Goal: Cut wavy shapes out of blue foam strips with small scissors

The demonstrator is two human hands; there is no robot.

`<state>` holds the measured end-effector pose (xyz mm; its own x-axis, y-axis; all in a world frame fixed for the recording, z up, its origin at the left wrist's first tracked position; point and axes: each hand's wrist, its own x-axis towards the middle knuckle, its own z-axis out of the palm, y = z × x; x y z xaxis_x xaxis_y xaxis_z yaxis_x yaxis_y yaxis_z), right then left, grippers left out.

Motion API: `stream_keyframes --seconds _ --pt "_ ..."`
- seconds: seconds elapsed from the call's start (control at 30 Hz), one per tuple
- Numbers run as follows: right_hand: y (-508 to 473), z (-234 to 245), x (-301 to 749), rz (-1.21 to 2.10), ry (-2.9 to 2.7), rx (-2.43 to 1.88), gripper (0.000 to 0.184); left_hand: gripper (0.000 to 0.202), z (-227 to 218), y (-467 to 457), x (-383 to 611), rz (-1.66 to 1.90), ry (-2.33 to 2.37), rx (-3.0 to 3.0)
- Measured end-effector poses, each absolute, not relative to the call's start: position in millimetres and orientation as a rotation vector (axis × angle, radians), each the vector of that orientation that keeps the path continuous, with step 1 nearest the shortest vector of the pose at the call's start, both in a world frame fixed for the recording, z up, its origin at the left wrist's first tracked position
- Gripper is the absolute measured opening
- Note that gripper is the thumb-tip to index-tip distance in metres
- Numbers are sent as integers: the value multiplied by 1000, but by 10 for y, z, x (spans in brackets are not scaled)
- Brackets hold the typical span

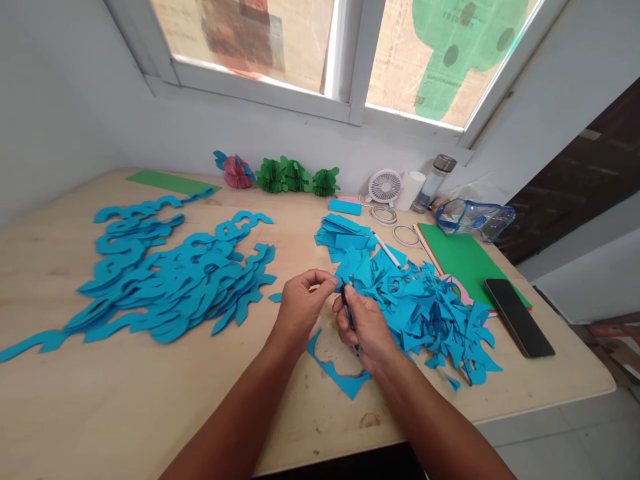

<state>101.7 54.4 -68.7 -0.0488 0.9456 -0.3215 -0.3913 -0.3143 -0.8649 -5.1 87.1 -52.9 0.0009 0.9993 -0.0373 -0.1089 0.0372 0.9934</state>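
Observation:
Over the front middle of the table, my left hand (305, 300) pinches at the edge of a blue piece of paper; where that piece ends against the pile behind is hard to make out. Close beside it, my right hand (365, 327) is closed around a pair of scissors (346, 305), whose dark tip points up and away toward the left fingertips. Under my hands lies a cut blue paper offcut (350, 385) with a curved inner edge. Just beyond and to the right is a heap of blue paper scraps (415, 300).
Wavy blue paper cutouts (175, 287) are piled on the left. Blue rectangles (345, 233) and a white pen (387, 249) lie behind the scraps. A phone (520, 317) rests partly on green sheets (465, 260). A fan (385, 186), tape rolls (383, 214) and bottle (434, 183) stand behind.

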Motion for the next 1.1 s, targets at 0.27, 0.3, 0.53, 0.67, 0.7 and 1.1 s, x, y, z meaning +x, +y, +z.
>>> stream_keyframes --seconds 0.27,0.3,0.53,0.67,0.7,1.1 --pt "548 -691 1018 1576 -738 -1156 46 13 -523 881 -70 1226 1181 1165" --pt "551 -700 1017 1568 -743 -1161 47 13 -526 884 -69 1226 1186 1173" --pt "560 -699 1006 1467 -804 -1186 48 17 -532 886 -65 1190 1176 1200" --pt "555 -666 1011 1447 -843 -1201 48 17 -528 887 -74 1177 1175 1197" --pt "555 -665 1013 1442 -849 -1204 49 17 -527 887 -75 1177 1171 1195" --pt "555 -677 1015 1439 -867 -1216 48 13 -533 891 -80 1154 1153 1163"
